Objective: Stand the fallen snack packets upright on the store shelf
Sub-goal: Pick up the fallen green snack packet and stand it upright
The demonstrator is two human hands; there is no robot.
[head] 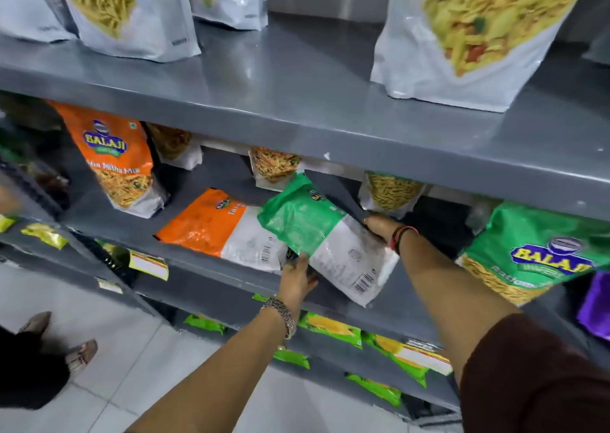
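We hold the green packet [325, 239] with both hands above the front edge of the middle shelf [211, 269]. Our left hand [297, 279] is closed on its lower long side, with the fingers under the packet and the thumb on top. Our right hand [379, 226] is closed on the opposite long side, close to the white end; most of its fingers are hidden behind the packet, so we cannot tell how deep the grip goes.

The packet is tilted and lies between the two hands. Its long axis runs from the green top, which points to the back of the shelf and to the left, down to the white bottom with the barcode, which points to the front edge and to the right. The printed back faces us. In our judgement this is the relation that decides the coming move: the white bottom must go down on the shelf and the green top must rise, so the packet has to turn around the line between our hands. Both hands are on it, but the right one is nearer to the bottom end and can guide it down.

The orange packet [224, 229] lies flat just beside it on the left, near the front edge, not yet stood up. Another green packet [534, 251] leans at the right end of the shelf.
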